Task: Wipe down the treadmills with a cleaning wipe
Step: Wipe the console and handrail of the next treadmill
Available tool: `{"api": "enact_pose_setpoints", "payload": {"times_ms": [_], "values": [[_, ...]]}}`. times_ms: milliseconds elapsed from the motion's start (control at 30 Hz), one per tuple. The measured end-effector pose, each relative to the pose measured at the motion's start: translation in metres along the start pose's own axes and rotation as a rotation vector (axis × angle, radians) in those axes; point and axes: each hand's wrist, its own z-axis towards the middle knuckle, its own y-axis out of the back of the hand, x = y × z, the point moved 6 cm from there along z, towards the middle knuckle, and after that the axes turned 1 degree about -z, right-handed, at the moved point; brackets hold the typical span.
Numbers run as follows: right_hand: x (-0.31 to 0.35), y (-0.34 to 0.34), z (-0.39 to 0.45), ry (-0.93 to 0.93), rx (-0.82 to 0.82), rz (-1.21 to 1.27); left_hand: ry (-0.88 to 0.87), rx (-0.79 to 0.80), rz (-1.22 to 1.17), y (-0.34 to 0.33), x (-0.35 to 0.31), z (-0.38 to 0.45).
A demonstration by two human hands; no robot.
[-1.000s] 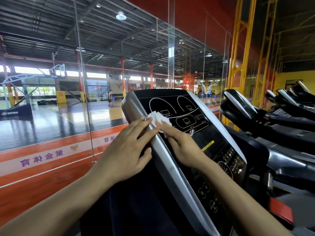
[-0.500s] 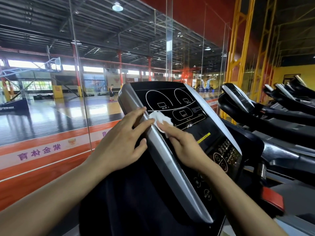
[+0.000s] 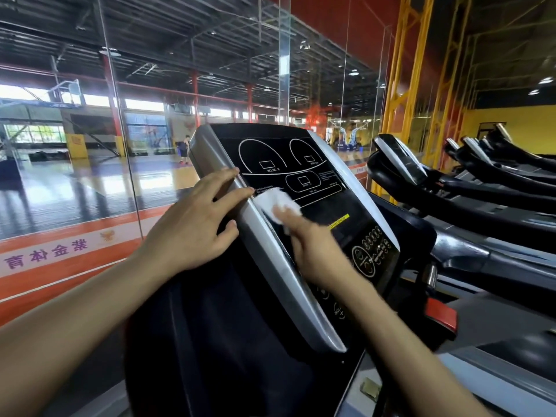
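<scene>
Both hands work at the console: the right hand (image 3: 313, 239) presses a crumpled white cleaning wipe (image 3: 276, 203) against the treadmill's black glossy display panel (image 3: 288, 164), fingers bent over it; the left hand (image 3: 192, 224) lies spread and empty on the panel's silver side rim (image 3: 270, 236). Below the wipe sits a cluster of round control buttons (image 3: 374, 251); I'd worry a downward stroke could press them, or leave streaks.

My left hand (image 3: 192, 227) lies over the console's silver side rail (image 3: 264, 236), blocking that edge. My right hand (image 3: 313, 245) and the wipe (image 3: 276, 203) cover the panel's middle. The upper display (image 3: 279, 158) lies bare above them (the glass wall (image 3: 120, 145) closes off the left). Neighbouring treadmills (image 3: 451, 188) crowd the right.
</scene>
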Motion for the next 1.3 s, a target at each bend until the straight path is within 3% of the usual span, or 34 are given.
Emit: {"api": "enact_pose_setpoints", "payload": {"times_ms": [100,233,300,433,600,767,967,1200,1300], "values": [[0.016,-0.003,-0.016,0.077,0.023,0.009,-0.005,-0.006,-0.003,0.001,-0.001,0.000],[-0.045,0.016,0.012,-0.326,0.083,-0.272,-0.010,-0.008,-0.034,0.001,-0.002,0.000],[-0.058,0.025,0.021,-0.436,0.119,-0.297,-0.013,-0.013,-0.040,0.002,-0.002,0.000],[-0.021,0.018,0.008,-0.385,0.133,-0.269,-0.013,-0.014,-0.048,0.003,-0.003,0.000],[0.045,0.007,-0.060,-0.088,0.121,-0.219,-0.034,-0.009,-0.045,0.001,-0.001,0.000],[-0.007,0.013,-0.030,-0.367,0.197,-0.443,-0.056,-0.025,-0.056,-0.001,-0.001,-0.001],[-0.043,0.026,0.016,-0.608,0.201,-0.516,-0.059,-0.025,-0.072,-0.002,0.000,0.000],[0.046,0.005,-0.039,-0.343,0.208,-0.507,-0.055,-0.006,-0.061,-0.006,0.001,0.002],[0.049,0.010,-0.047,-0.279,0.208,-0.498,-0.090,-0.016,-0.070,-0.005,-0.001,0.001]]}}
